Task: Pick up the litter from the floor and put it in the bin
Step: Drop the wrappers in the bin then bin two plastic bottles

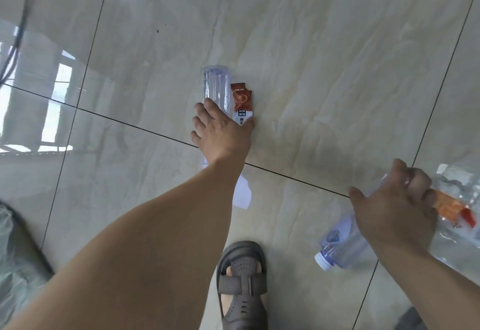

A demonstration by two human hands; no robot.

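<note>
Left hand (223, 132) lay spread over clear bottle (217, 86) and brown sachet (241, 102) on floor (324, 70), grip unclosed. Right hand (394, 207) clasped capped bottle (340, 244) plus crumpled wrappers (452, 207).

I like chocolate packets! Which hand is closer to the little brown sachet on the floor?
Left. The left hand is down on the small brown sachet, its thumb touching the white end. The right hand is far off to the side, gripping a clear plastic bottle.

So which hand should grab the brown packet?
The left hand: it already rests on the brown packet and the clear bottle. The right hand is full of bottles.
</note>
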